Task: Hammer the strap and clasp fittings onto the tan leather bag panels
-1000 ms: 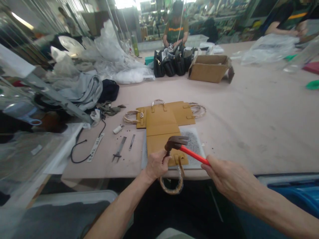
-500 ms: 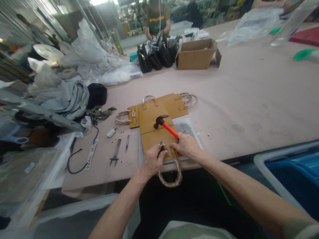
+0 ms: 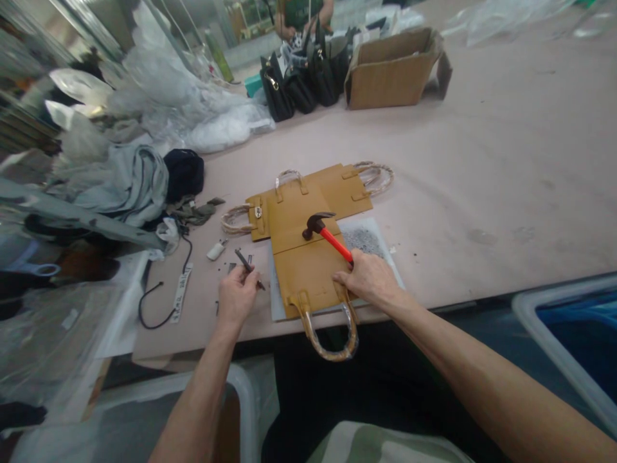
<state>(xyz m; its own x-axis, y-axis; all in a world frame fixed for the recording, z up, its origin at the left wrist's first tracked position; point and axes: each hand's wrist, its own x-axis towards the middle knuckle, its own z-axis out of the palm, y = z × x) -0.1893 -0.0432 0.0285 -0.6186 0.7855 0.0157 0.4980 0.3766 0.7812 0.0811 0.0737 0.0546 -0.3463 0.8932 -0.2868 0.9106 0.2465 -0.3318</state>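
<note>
My right hand (image 3: 371, 276) grips a claw hammer (image 3: 332, 241) by its red handle. The dark hammer head hangs over a tan leather bag piece (image 3: 308, 267), with the hand near that piece's right edge. My left hand (image 3: 238, 294), left of the leather, pinches a slim dark metal rod (image 3: 243, 258) that looks like a punch. Beneath that hand, other metal tools on the table are mostly covered. A plastic-wrapped handle (image 3: 332, 354) hangs from the piece over the table's near edge. A white board (image 3: 393, 263) lies under the leather.
More tan pieces with wrapped handles (image 3: 378, 177) lie beyond. To the left are a white tag-like object (image 3: 216, 249), a black cord (image 3: 142, 312) and piled cloth (image 3: 130, 183). Black handbags (image 3: 277, 90), a cardboard box (image 3: 393, 74) and a person's hands (image 3: 289, 32) are at the back.
My left hand has moved left off the leather to above the loose tools, a metal rod still in its fingers. My right hand keeps the hammer over the leather. The view has tilted down.
</note>
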